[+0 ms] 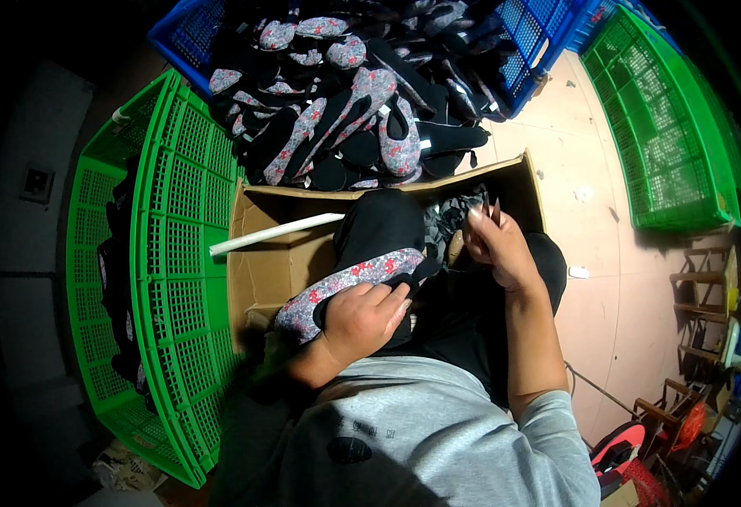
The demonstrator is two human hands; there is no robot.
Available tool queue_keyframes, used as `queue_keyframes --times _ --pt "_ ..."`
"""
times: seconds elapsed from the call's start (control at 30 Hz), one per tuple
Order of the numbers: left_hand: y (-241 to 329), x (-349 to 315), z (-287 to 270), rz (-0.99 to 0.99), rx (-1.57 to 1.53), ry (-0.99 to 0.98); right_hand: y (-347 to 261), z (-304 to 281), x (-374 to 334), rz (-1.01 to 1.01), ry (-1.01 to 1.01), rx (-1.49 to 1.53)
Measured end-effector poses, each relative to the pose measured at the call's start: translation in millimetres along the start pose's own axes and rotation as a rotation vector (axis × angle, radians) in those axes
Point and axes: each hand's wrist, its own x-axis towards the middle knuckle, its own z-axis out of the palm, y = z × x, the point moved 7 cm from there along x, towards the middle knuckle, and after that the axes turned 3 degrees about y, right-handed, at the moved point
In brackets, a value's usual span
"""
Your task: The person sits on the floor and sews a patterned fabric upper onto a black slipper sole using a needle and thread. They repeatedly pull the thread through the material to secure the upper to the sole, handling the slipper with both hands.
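Observation:
A cloth slipper [369,272], grey with red flowers and a black lining, lies across my left thigh. My left hand [360,314] is closed on its opening, fingers pressed into the black lining. My right hand [497,249] is raised over the right side of a cardboard box and closed around a small dark tool [491,209]. Two pointed tips show above the fingers, like thread snips. The rest of that tool is hidden in the palm. Dark crumpled scraps [453,221] lie in the box beside my right hand.
The open cardboard box [261,291] stands before me, with a white bar [277,234] across its left part. Beyond it, similar slippers [400,135] spill from a blue crate [186,38]. Green crates [180,279] stand left and right. Wooden stools [700,277] are at far right.

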Motion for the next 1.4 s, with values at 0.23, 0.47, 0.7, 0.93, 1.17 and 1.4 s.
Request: queue_keyframes --times 0.23,0.47,0.7,0.93,1.17,1.4 --pt "1 -1 4 0.02 0.005 -0.014 22 11 16 -0.067 0.018 -0.363" --pt "4 -2 6 0.034 0.009 -0.021 43 37 21 -0.1 -0.18 -0.719" --pt "9 -3 11 0.055 0.016 -0.049 40 45 21 -0.28 -0.219 -0.897" --pt "11 -5 10 0.07 0.002 -0.065 41 46 12 0.262 -0.226 -0.225" --pt "13 -4 10 0.078 0.006 -0.064 35 41 11 0.299 -0.191 0.073" --pt "11 -3 9 0.068 0.016 -0.045 27 41 8 0.237 -0.197 0.087"
